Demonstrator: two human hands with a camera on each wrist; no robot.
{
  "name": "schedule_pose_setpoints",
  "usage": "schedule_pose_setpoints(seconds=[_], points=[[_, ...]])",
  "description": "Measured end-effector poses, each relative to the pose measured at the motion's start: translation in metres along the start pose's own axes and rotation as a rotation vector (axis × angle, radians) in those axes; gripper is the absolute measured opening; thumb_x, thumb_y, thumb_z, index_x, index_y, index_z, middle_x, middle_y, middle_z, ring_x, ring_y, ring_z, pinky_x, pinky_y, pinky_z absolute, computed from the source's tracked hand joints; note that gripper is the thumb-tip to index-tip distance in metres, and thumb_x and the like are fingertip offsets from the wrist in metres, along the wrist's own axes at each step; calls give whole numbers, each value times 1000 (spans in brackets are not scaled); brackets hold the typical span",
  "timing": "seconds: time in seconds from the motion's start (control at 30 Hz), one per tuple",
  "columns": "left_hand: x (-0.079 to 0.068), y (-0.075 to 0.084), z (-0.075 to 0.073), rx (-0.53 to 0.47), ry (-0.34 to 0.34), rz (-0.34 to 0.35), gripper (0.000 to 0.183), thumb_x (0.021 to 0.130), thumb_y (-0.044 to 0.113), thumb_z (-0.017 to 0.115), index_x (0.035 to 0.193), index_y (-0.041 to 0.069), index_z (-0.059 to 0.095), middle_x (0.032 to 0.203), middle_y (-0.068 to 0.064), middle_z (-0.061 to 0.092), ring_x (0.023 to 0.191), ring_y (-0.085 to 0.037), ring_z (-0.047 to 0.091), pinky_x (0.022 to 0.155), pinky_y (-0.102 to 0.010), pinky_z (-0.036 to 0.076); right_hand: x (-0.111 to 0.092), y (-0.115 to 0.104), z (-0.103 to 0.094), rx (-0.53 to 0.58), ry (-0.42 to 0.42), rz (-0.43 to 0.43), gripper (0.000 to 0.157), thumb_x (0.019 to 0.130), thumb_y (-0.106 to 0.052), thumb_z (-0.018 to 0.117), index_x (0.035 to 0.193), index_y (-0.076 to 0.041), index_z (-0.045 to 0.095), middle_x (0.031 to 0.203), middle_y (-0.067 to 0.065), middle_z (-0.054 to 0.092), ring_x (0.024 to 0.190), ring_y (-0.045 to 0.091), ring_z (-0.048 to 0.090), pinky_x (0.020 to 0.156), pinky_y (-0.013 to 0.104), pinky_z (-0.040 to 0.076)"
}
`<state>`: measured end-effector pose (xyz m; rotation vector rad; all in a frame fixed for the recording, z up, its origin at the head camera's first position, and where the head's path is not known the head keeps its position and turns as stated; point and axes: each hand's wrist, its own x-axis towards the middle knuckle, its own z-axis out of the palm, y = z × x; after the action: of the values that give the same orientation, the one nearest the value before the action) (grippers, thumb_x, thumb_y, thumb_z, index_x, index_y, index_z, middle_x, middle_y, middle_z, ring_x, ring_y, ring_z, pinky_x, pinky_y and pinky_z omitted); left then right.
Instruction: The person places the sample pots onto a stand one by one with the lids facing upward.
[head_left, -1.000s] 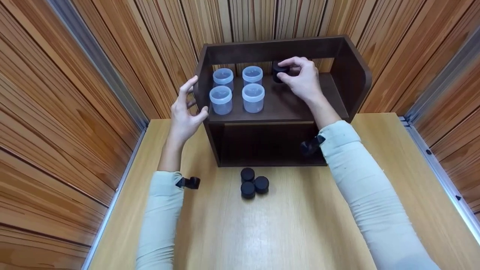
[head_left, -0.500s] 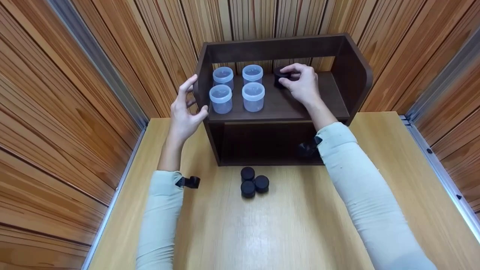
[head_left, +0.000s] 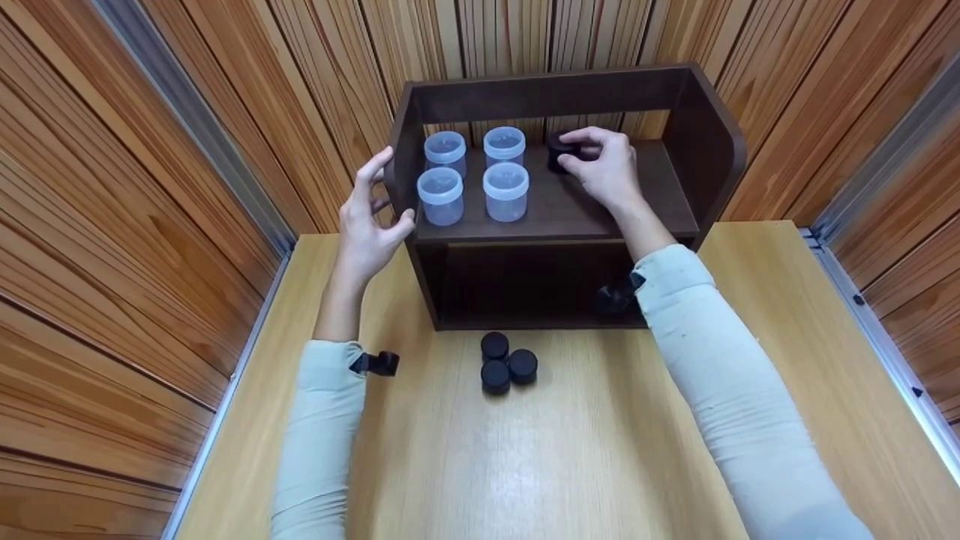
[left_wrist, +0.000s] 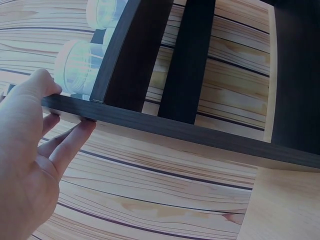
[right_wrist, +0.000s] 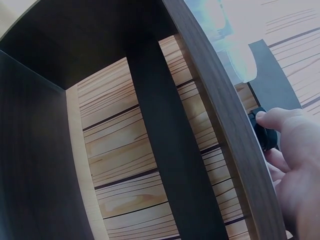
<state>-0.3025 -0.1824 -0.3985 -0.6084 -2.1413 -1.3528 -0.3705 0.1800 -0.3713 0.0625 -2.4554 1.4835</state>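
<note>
With thumb and fingers on either side of its left panel, my left hand grips the dark brown two-tier shelf; the left wrist view shows the panel between them. My right hand pinches a small black round jar on the upper tier, near the back. In the right wrist view the thumb lies over the jar, and part of the shelf's front edge hides the fingers. Left of that jar, several translucent plastic jars with lids stand in two rows.
Three black jars sit close together on the wooden table before the shelf. The lower tier is open at the front. Wood-patterned walls surround the table on the back and sides.
My right hand has lowered the black jar slightly and toward the front, onto the upper tier, then stayed there. The left hand keeps its place at the panel.
</note>
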Motion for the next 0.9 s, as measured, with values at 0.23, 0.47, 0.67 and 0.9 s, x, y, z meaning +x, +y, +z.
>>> schedule_pose_setpoints(seconds=[0.23,0.47,0.67,0.9], points=[[0,0,1,-6,0,1,74,95,1,74,164,8,48,155,-22,63,140,-32,65,115,-60,62,-1,-1,-2,39,-7,-11,31,101,-11,80,133,-10,82,149,16,75,138,30,74,115,31,55],[0,0,1,-11,4,4,75,93,0,73,163,7,48,147,-23,67,138,-33,67,114,-58,63,-8,-1,-8,47,8,-24,32,99,-11,81,131,-10,83,149,14,75,139,31,73,121,36,56],[0,0,0,-3,-1,4,74,94,1,73,163,7,48,146,-23,67,139,-33,66,114,-59,63,-16,-1,-16,61,12,-42,33,98,-12,83,131,-9,83,150,15,75,140,33,73,123,42,56],[-1,-1,0,-1,-6,2,74,95,1,74,164,8,47,148,-23,67,141,-34,65,115,-61,62,-27,1,-26,105,24,-101,38,97,-9,84,134,-4,80,149,17,74,138,36,72,124,48,55]])
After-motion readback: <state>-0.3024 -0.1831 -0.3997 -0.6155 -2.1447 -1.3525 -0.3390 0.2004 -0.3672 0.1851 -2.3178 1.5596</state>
